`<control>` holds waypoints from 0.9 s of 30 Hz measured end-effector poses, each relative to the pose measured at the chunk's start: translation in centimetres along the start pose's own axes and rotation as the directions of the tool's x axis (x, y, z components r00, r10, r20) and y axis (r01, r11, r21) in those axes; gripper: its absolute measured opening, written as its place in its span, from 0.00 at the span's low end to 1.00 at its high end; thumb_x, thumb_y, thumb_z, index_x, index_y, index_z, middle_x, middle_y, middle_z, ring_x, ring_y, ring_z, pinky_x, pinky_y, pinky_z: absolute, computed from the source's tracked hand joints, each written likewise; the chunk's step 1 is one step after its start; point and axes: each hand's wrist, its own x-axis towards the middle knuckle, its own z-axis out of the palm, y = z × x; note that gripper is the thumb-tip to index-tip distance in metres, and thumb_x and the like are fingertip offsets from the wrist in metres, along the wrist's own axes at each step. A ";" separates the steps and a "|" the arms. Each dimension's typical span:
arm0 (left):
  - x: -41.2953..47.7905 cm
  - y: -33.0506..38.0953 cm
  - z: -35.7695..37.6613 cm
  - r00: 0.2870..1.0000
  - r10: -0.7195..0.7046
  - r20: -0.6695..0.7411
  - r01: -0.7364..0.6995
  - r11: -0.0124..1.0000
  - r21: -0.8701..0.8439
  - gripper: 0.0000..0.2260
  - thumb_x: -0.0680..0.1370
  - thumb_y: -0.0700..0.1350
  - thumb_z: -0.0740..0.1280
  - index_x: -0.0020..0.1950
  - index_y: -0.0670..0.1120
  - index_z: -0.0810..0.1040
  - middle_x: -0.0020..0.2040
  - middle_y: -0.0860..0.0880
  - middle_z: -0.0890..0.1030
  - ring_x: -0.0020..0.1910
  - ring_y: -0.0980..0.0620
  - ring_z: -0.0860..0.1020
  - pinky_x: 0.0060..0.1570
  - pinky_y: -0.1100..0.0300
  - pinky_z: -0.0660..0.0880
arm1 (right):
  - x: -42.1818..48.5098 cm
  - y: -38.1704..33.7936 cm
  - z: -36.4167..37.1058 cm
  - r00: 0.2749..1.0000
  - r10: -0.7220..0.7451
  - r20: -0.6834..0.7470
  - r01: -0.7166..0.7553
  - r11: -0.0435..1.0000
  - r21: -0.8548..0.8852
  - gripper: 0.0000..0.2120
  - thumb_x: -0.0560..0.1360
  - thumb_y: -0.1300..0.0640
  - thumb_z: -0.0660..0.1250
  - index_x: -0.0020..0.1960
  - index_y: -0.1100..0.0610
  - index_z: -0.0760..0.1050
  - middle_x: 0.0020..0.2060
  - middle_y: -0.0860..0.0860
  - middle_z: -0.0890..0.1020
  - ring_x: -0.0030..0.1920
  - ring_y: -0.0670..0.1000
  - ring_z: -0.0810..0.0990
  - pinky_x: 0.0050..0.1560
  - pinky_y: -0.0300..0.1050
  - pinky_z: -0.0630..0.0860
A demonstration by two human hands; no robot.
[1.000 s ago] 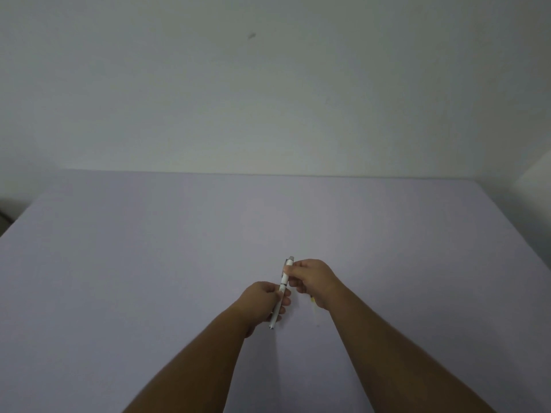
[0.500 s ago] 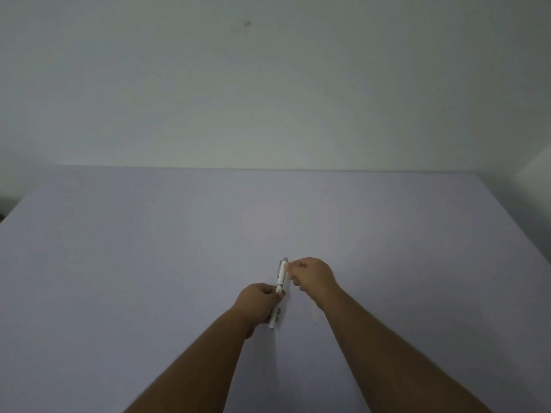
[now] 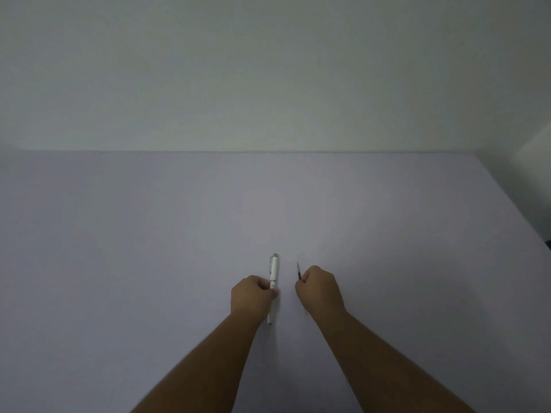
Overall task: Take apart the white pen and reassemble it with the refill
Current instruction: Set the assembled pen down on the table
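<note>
1. The left hand (image 3: 253,295) is curled shut around the middle of the white pen (image 3: 273,274). The clip end stands out above the fist, pointing away from the person, and the tip end pokes out below it, toward the person. Judging by this hold, the body is pinned steady so that its ends stay free to work on.

2. The right hand (image 3: 319,290) is closed into a fist on a thin dark rod, which I take to be the refill (image 3: 298,271). Only a short length with its point shows above the knuckles; the rest is hidden inside the hand. How the fingers sit on it cannot be told.

3. The two hands are near each other but apart, with a clear gap between pen and refill. The refill stands just to the right of the pen and runs roughly parallel to it. That suggests the refill is out of the body and kept aligned, ready to be slid back in.

4. Whether the pen body is in one piece or open at either end cannot be read here; it is too small and dim.

5. Beneath both hands lies the pale lilac table (image 3: 149,263). Whether the hands rest on it or hover cannot be told.
</note>
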 end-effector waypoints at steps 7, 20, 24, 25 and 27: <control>0.6 0.2 0.6 1.000 -0.017 -0.020 0.018 0.999 0.042 0.04 0.72 0.45 0.71 0.44 0.46 0.81 0.38 0.49 0.80 0.36 0.52 0.77 0.39 0.60 0.75 | 0.0 -0.9 0.9 1.000 -0.019 0.013 0.018 0.997 0.072 0.07 0.73 0.57 0.63 0.45 0.59 0.78 0.42 0.55 0.84 0.32 0.50 0.76 0.27 0.37 0.67; 1.1 -0.1 1.1 0.998 -0.041 -0.057 0.043 0.998 0.038 0.05 0.72 0.47 0.72 0.42 0.46 0.80 0.36 0.50 0.79 0.32 0.55 0.75 0.30 0.65 0.70 | 0.1 -1.1 1.4 0.999 0.013 0.032 -0.018 0.987 0.158 0.08 0.73 0.55 0.66 0.44 0.59 0.80 0.41 0.55 0.85 0.41 0.54 0.83 0.37 0.40 0.72; 1.1 -0.2 1.2 0.997 -0.050 -0.062 0.052 0.998 0.031 0.06 0.72 0.47 0.72 0.42 0.46 0.80 0.35 0.50 0.79 0.31 0.55 0.75 0.30 0.65 0.70 | 0.0 -1.2 1.4 0.999 0.022 0.031 -0.027 0.986 0.166 0.08 0.73 0.54 0.66 0.45 0.58 0.80 0.41 0.55 0.85 0.42 0.54 0.83 0.37 0.40 0.71; 1.1 -0.2 1.2 0.997 -0.052 -0.064 0.054 0.998 0.034 0.06 0.72 0.47 0.72 0.42 0.46 0.80 0.34 0.50 0.79 0.31 0.55 0.75 0.30 0.65 0.70 | 0.0 -1.2 1.4 0.999 0.023 0.031 -0.028 0.986 0.165 0.08 0.73 0.54 0.66 0.45 0.58 0.80 0.41 0.55 0.85 0.42 0.54 0.83 0.37 0.40 0.71; 1.2 -0.2 1.2 0.996 -0.054 -0.069 0.058 0.997 0.045 0.06 0.72 0.48 0.72 0.40 0.46 0.79 0.33 0.52 0.78 0.30 0.55 0.74 0.29 0.65 0.69 | 0.0 -1.1 1.4 0.999 0.021 0.035 -0.027 0.986 0.164 0.09 0.73 0.54 0.66 0.45 0.59 0.81 0.41 0.55 0.85 0.43 0.54 0.83 0.37 0.40 0.72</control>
